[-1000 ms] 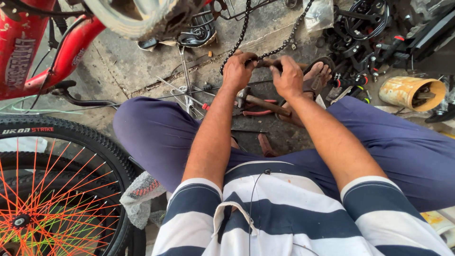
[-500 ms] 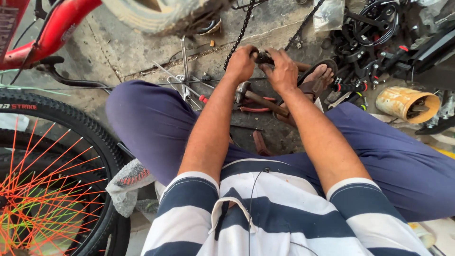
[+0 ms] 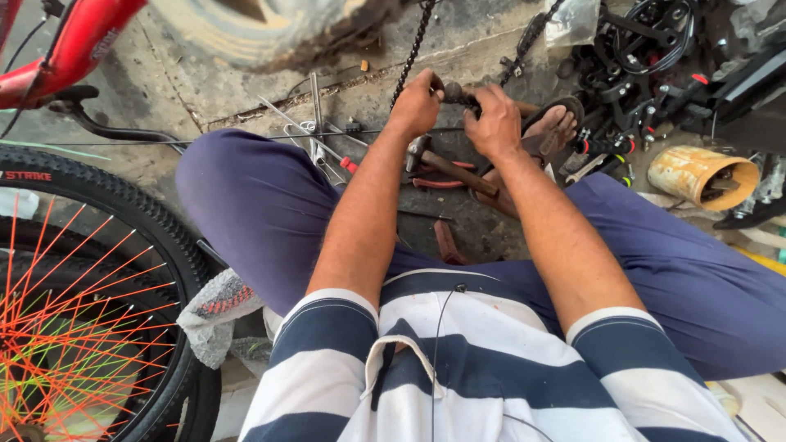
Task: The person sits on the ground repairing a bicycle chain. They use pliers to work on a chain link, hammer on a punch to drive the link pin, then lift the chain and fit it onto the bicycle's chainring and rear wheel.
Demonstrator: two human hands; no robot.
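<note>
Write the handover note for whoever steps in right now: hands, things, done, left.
Left hand: closed on the bike chain where it hangs down.
Right hand: gripping the same chain close beside the left, a small dark part between them; too hidden to tell what.
Hammer and red-handled pliers lie on the ground just below the hands.
Done: chain is in hand.
Left: the work on the chain between the hands; nothing shows it finished.

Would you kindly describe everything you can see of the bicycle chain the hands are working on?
The bicycle chain is dark, greasy-looking metal, made of small links. One run hangs taut and slanted from the top of the view down to the left hand; another slants from the upper right to the right hand. Both hands pinch it between them, above the concrete floor. Its upper ends are out of view.
</note>
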